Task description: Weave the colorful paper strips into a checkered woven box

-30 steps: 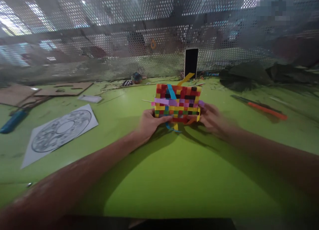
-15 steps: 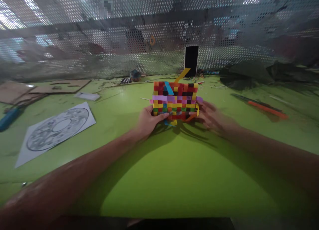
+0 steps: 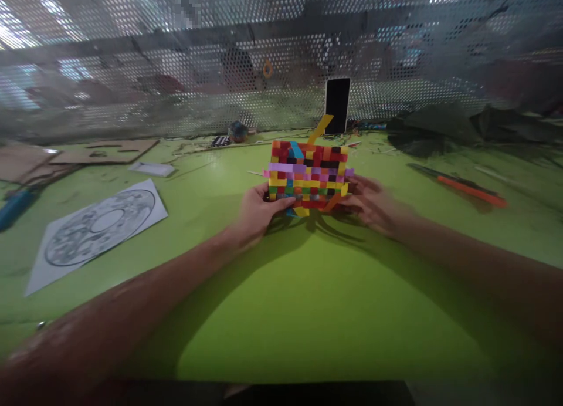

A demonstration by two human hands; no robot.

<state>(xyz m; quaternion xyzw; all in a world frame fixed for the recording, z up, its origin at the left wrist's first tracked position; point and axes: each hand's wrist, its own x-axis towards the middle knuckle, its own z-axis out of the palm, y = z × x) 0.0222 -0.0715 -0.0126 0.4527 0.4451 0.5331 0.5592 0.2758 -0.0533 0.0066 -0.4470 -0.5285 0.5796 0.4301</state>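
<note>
the left hand point(image 3: 255, 211) grips the lower left corner of the multicoloured rectangular piece woven from flat strips point(image 3: 308, 172) while the blurred right hand point(image 3: 372, 203) meets its right edge, grip unclear, over the bright green surface point(image 3: 308, 306), seemingly a steadying step, the loose strip ends point(image 3: 322, 127) calling for a firm hold.

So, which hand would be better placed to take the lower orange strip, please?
Probably the right hand, which is closer to the orange strip; the left hand grips the multicoloured woven piece at its opposite end, thumb in front.
</note>
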